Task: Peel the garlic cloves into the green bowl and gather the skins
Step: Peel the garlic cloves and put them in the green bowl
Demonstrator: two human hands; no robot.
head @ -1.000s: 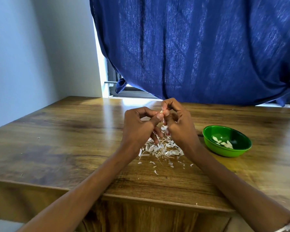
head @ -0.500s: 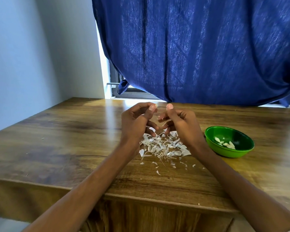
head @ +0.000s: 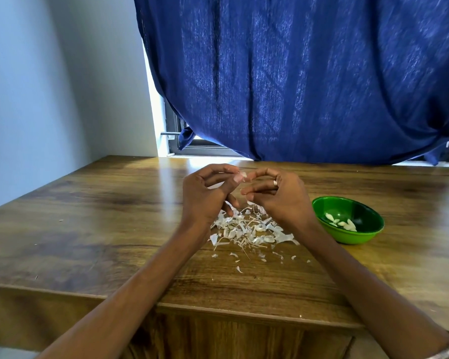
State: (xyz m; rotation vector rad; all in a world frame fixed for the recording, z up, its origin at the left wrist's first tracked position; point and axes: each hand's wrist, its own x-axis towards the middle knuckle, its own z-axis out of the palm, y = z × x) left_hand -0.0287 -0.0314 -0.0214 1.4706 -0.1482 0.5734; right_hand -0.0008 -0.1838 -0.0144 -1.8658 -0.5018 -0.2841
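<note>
Head view: left hand (head: 202, 195) pinches a garlic clove (head: 242, 175), right hand (head: 278, 195) curled beside it, grip unclear, above skins (head: 249, 229); green bowl (head: 347, 221) nearby.

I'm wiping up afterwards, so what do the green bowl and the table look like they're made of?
The green bowl looks like glossy moulded plastic: uniform colour, thin rim, soft highlights, though enamelled metal can't be ruled out. The table shows brown wood grain with a smooth, reflective sheen, either varnished wood or a laminate print; the picture doesn't settle which.
</note>
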